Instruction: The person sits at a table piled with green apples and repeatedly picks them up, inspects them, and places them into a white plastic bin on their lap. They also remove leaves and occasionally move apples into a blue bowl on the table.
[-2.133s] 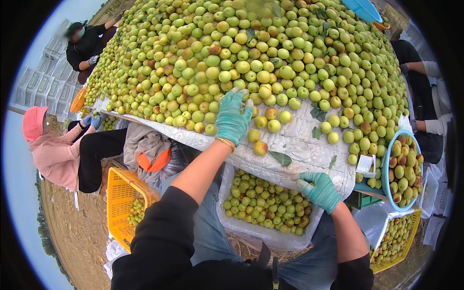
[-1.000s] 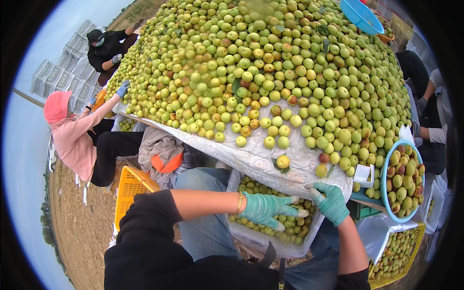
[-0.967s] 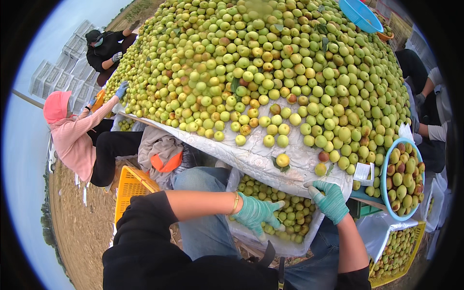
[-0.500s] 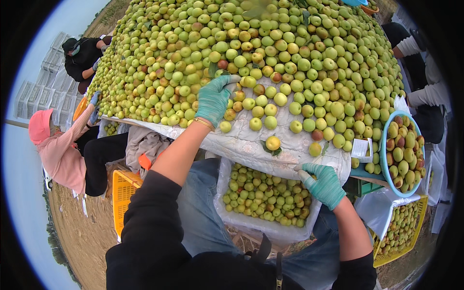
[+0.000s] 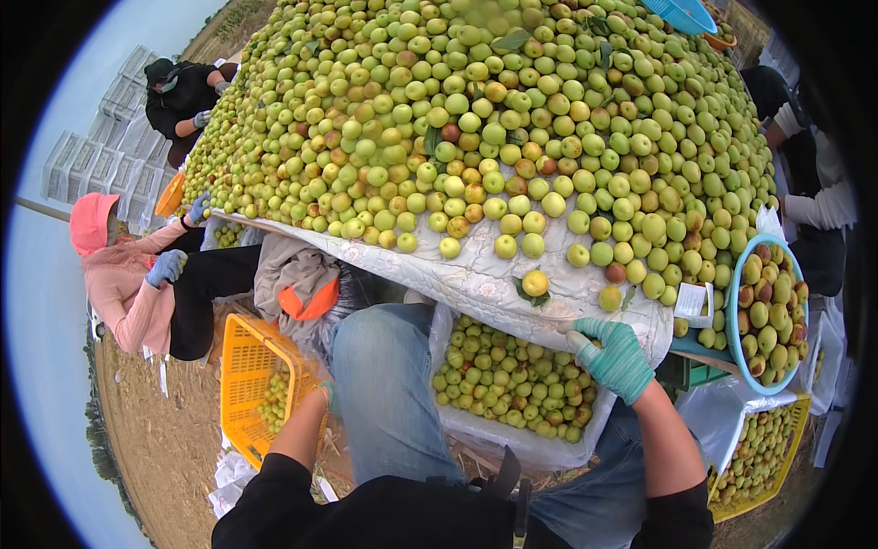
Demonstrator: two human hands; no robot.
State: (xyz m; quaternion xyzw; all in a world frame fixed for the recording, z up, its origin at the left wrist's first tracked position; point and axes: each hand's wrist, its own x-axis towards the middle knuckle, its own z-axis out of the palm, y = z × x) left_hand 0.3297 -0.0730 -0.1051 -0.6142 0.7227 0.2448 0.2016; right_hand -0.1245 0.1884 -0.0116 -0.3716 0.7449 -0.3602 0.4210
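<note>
My left hand (image 5: 331,397) is lowered beside the yellow crate (image 5: 240,384) and mostly hidden; only a bit of green glove shows past my wrist. Some green jujubes (image 5: 273,404) lie in that crate. My right hand (image 5: 615,359), in a green striped glove, is at the front edge of the pale quilted sheet (image 5: 457,267). Its fingers are curled, and what they hold, if anything, cannot be made out. Below it, between my knees, a plastic-lined box (image 5: 512,450) holds many green and reddish jujubes (image 5: 512,380). A large heap of jujubes (image 5: 393,119) covers the sheet.
On the right stand a blue basin (image 5: 734,316) of redder jujubes and a lined yellow crate (image 5: 796,439). A person in a pink cap (image 5: 94,224) sits at left, another in black (image 5: 178,101) beyond. A grey sleeve (image 5: 823,206) shows at far right.
My left hand has left the jujubes at the heap's front edge and dropped to the yellow crate. My right hand stays at the sheet's edge. The pink-capped person's hand has come away from the heap.
</note>
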